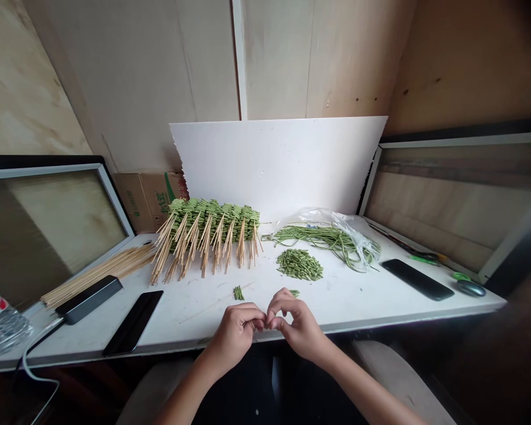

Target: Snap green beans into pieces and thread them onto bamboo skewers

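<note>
My left hand point(238, 332) and my right hand point(301, 328) meet above the table's front edge, fingertips pinched together. Anything between the fingers is too small or hidden to make out. Just beyond the left hand lies a small row of cut long bean pieces point(238, 293). Another bean piece point(295, 293) shows partly behind the right fingers. Farther back is a heap of cut bean pieces point(300, 264). To its left, skewered beans point(215, 213) are stacked in layers, their bamboo sticks point(205, 242) pointing toward me.
Whole long beans point(314, 236) lie by a clear plastic bag point(358, 239). Loose skewers point(110, 265), a dark box-shaped device point(89, 299) and a phone point(134, 321) are left; a bottle point(2, 321) stands at the corner. Another phone point(418, 279) and a mouse point(471, 288) are right.
</note>
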### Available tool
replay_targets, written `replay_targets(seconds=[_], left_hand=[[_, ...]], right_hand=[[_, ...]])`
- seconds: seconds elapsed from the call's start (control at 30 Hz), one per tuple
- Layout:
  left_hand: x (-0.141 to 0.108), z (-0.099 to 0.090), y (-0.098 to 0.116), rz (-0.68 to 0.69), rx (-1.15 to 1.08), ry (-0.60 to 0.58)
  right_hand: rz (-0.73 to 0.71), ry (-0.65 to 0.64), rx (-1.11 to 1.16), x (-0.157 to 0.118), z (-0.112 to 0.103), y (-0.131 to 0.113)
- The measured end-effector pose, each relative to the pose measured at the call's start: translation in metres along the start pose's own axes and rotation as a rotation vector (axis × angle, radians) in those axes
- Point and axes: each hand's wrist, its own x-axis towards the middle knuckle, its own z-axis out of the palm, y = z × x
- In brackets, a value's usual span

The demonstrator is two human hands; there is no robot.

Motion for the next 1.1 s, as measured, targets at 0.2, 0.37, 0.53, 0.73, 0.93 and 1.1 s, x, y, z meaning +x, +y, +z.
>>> replay_targets(seconds=[0.2, 0.37, 0.53, 0.73, 0.93, 1.1], left_hand=[[0.005, -0.013, -0.003, -0.058, -0.009, 0.024], [0.006, -0.022, -0.01, -0.076, 0.123, 0.061], [0.005, -0.021, -0.008, -0.088, 0.196, 0.044], [0.004, -0.018, -0.009, -0.159, 0.176, 0.064], [0.002, -0.012, -0.017, -0.172, 0.136, 0.094], [0.001, -0.008, -0.014, -0.094, 0.09, 0.079]], right_hand=[[0.058, 0.144, -0.012, 0.009, -0.017, 0.014], [0.13, 0.23, -0.37, 0.017, -0.057, 0.058], [0.169, 0.201, -0.497, 0.013, -0.069, 0.085], [0.056, 0.111, -0.599, 0.012, -0.069, 0.091], [0.069, 0.15, -0.464, 0.014, -0.06, 0.064], [0.078, -0.079, -0.2, 0.009, -0.029, 0.019]])
